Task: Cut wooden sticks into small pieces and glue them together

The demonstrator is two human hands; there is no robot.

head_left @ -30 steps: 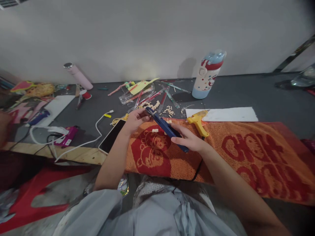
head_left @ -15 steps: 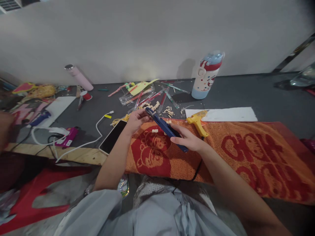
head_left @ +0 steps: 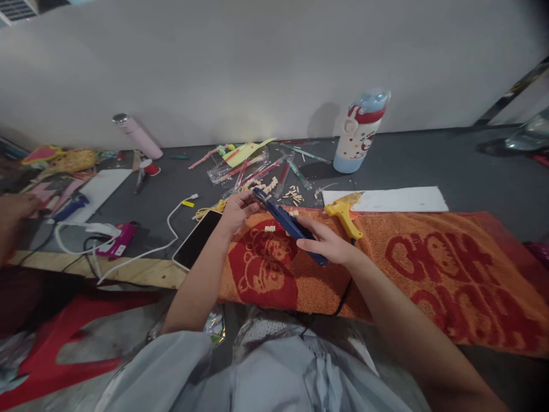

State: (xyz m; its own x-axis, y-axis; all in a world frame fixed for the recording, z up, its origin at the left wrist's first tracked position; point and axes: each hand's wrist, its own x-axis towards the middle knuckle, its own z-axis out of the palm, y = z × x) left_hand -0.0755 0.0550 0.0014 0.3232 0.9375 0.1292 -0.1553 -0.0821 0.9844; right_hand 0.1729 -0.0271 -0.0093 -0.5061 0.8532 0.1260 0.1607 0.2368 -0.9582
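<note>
A long dark blue hand tool slants above the orange and red towel; its exact kind is hard to make out. My right hand is wrapped round its lower handle end. At its upper end my left hand is closed in a pinch, fingertips against the tool's tip; anything small between them is hidden. A short row of pale cut stick pieces lies on the towel just below the tool. More short pale pieces are scattered on the dark table beyond.
A yellow glue gun lies right of my hands by a white board. Behind stand a cartoon bottle and a pink flask. A phone and white cable lie left. A co-worker's hand is far left.
My hands and the blue tool stay almost still. The co-worker's hand at the far left has reached further in over the table.
</note>
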